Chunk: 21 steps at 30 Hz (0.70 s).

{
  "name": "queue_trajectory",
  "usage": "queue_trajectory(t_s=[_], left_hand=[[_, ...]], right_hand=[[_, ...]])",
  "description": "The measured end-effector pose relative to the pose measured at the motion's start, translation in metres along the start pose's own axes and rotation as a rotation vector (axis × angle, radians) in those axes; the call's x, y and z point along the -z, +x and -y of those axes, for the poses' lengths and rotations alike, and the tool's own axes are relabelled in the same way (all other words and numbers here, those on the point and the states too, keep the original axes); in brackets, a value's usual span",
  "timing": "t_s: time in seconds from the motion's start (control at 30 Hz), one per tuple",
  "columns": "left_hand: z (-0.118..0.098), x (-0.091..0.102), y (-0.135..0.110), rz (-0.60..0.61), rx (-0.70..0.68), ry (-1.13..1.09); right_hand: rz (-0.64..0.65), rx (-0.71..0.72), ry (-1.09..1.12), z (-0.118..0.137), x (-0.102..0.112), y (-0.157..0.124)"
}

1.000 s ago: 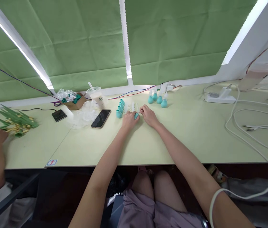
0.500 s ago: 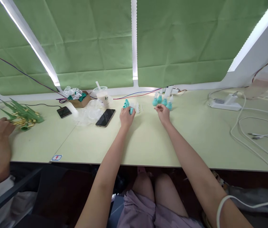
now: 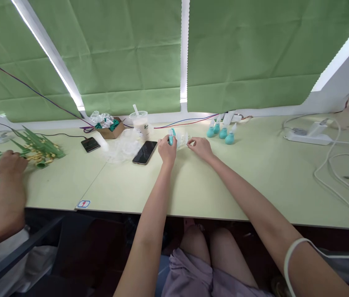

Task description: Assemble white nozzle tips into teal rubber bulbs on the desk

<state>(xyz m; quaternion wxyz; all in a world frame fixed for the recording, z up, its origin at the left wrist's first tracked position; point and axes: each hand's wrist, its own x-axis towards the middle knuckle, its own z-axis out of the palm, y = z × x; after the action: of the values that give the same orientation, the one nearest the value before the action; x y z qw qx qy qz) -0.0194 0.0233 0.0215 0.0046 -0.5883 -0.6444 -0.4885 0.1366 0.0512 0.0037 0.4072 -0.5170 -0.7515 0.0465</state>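
Observation:
My left hand (image 3: 167,152) is closed around a small turquoise bulb-like piece (image 3: 171,139), held just above the table. Another turquoise piece shows partly behind it. Several small white, translucent pieces (image 3: 181,141) lie right of that hand. At their right side is my right hand (image 3: 202,148), thumb and forefinger pinched together; anything between the fingertips is too small to make out. Farther right stand several turquoise bulbs (image 3: 223,133) with white pointed tips, apart from both hands.
Left of my hands lie a phone (image 3: 145,152) and crumpled clear plastic (image 3: 123,147). Behind are a drink cup (image 3: 141,126) and a cardboard box (image 3: 110,131). A power strip (image 3: 309,137) with white cables sits right. At far left, another person's hands (image 3: 10,165) handle green plastic stems (image 3: 38,148).
My right hand has moved left, from beside the tipped turquoise bulbs to the white pieces. My left hand still holds a turquoise piece. The camera view has turned slightly left.

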Motion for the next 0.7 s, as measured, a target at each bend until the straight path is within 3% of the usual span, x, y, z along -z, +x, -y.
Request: queue_trajectory(t_s=[0.2,0.37,0.53,0.7], left_hand=[[0.0,-0.001,0.0,0.011,-0.008,-0.009],[-0.001,-0.002,-0.001,0.037,0.001,-0.027],[-0.003,-0.002,-0.002,0.045,0.005,-0.032],[-0.004,-0.003,-0.003,0.063,-0.008,-0.02]], right_hand=[[0.104,0.256,-0.322,0.001,-0.019,0.027],[0.104,0.378,-0.375,0.002,-0.035,0.034],[0.097,0.38,-0.389,0.003,-0.04,0.031],[0.175,0.353,-0.526,0.004,-0.034,0.026]])
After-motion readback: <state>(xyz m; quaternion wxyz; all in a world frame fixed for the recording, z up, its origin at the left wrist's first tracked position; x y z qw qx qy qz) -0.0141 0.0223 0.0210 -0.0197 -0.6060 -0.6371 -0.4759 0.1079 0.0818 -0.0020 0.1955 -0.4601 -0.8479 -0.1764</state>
